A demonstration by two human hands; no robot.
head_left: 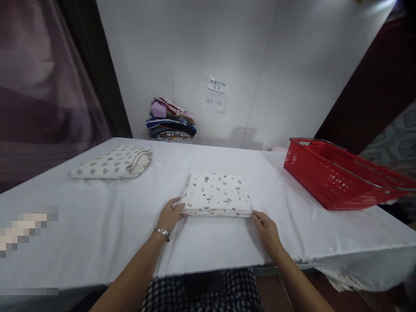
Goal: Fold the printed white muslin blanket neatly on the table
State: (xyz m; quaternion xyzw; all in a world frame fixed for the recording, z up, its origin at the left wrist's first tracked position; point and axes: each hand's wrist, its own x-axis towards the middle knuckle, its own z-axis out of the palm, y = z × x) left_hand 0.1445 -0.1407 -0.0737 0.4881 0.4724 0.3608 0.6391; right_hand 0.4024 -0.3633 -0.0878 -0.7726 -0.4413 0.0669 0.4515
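Head view: at the left of the white tabletop (130, 225) lies a folded cloth with grey prints (107, 164). Rightward, a pile of fabrics (171, 125) stands at the back wall (234, 47). Nearer, the person's left hand (170, 215) has its grip on the near left corner of a folded palm-print cloth (214, 192), lying mid-tabletop. The right hand (268, 232) touches its near right corner; whether that grip is closed cannot be told. Farthest right sits a red basket (325, 180).

head view | above near edge of table (217, 245) | facing forward, down | hands (170, 216) (268, 232) close, wall (185, 47) farther off
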